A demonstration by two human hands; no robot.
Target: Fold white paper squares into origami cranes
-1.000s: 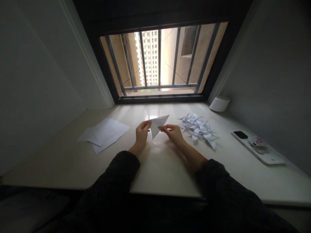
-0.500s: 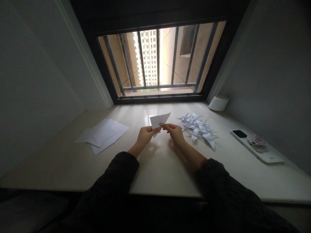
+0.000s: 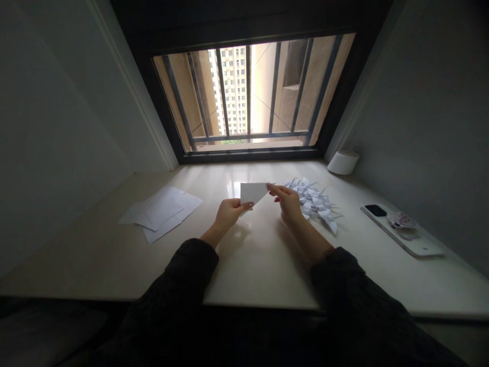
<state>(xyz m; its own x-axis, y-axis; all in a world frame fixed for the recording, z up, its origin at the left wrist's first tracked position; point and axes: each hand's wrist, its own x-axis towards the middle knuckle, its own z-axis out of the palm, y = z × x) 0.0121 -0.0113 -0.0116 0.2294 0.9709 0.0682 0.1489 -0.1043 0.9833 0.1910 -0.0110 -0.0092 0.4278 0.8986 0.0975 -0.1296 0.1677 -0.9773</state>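
Between my hands, above the white sill, is a folded white sheet of paper, roughly triangular with its point to the right. My left hand grips its lower left part, thumb on the near face and fingers behind. At the right-hand corner, my right hand pinches the paper between thumb and fingertips. Just beyond my right hand lies a heap of folded paper cranes, partly hidden by that hand. Loose white paper sheets overlap on the left.
The white sill runs up to a barred window. A white phone with a round grip lies at the right. Behind it, a white cylindrical object stands by the right wall. Walls close in both sides.
My right hand has moved right and slightly up, from the paper's lower middle to its right corner. The paper has turned so its top edge is nearly level. My left hand keeps its grip.
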